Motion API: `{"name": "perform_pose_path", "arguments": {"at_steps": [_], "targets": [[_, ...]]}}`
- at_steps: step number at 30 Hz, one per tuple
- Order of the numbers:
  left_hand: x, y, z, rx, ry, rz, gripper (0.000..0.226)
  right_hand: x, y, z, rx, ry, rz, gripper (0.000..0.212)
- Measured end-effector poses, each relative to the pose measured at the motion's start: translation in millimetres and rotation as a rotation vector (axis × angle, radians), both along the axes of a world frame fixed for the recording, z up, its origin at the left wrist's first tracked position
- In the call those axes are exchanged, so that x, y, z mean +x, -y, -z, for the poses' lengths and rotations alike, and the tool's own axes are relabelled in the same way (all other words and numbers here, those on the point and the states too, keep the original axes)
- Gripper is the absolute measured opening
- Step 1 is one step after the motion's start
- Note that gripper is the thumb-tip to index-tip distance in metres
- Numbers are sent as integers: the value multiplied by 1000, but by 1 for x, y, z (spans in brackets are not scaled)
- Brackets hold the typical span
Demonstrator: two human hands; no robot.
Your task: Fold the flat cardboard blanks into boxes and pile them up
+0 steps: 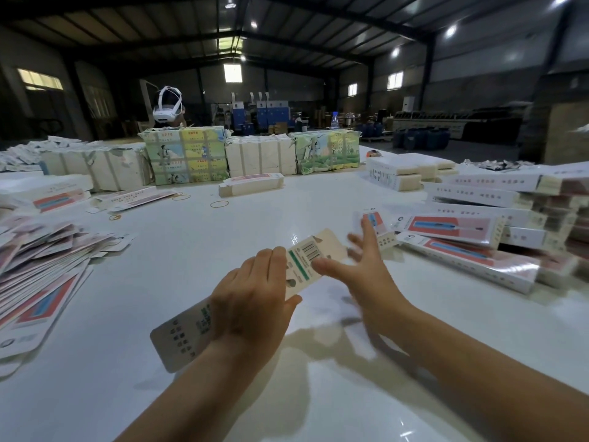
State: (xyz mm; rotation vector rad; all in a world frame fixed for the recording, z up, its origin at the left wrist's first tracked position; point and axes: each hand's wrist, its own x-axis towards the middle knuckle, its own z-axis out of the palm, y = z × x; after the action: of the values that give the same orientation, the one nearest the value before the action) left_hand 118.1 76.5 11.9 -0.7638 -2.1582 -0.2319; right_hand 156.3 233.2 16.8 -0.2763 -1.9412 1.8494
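DONE: folded boxes [471,231] piled at right | IN HAND: left hand [251,301] grips one blank [242,301] over near-centre table [197,250] — right hand [363,266] spread beside its far end | LEFT: fan of flat blanks [41,266] at left — plenty, I judge

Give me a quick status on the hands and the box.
Left hand grips the cardboard blank mid-fold. Right hand open, fingers spread, blurred. Folded boxes piled right; nothing blocking.
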Motion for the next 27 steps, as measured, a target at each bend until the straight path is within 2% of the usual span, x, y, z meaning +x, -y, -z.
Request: {"name": "perform_pose_path", "arguments": {"at_steps": [1,2,3,4,5,6,9,11,12,14,17,19,22,27], "targets": [[1,-1,0,-4,-9,2,75,-1,0,-1,-299,3,-173,97],[3,-2,0,-7,-17,7,76,-1,0,-1,-522,-17,-289,84],[4,-4,-1,-8,-21,13,76,-2,0,0,-583,-28,-334,65],[5,-5,-1,-6,-23,15,77,-2,1,1,-526,-42,-319,45],[5,-6,-1,-4,-22,14,78,-2,2,3,-388,-80,-264,27],[5,-6,-1,-4,-23,9,78,0,5,5,-164,-137,-182,20],[3,-6,0,-10,-36,-19,76,7,13,10,541,-262,65,28],[0,-4,1,-2,-57,-26,70,8,19,16,790,-287,122,37],[-2,-3,1,4,-68,-21,67,7,22,18,835,-284,119,40],[-4,1,2,12,-83,-14,64,8,24,16,730,-263,73,39],[-6,3,3,6,-90,-14,67,8,21,3,129,-188,-124,39],[-6,2,3,11,-97,-1,65,6,16,-1,-88,-156,-177,30],[-7,1,5,22,-108,16,59,7,16,-2,-90,-163,-165,27],[-8,0,5,24,-112,29,59,13,19,-4,96,-232,-118,49]]}}
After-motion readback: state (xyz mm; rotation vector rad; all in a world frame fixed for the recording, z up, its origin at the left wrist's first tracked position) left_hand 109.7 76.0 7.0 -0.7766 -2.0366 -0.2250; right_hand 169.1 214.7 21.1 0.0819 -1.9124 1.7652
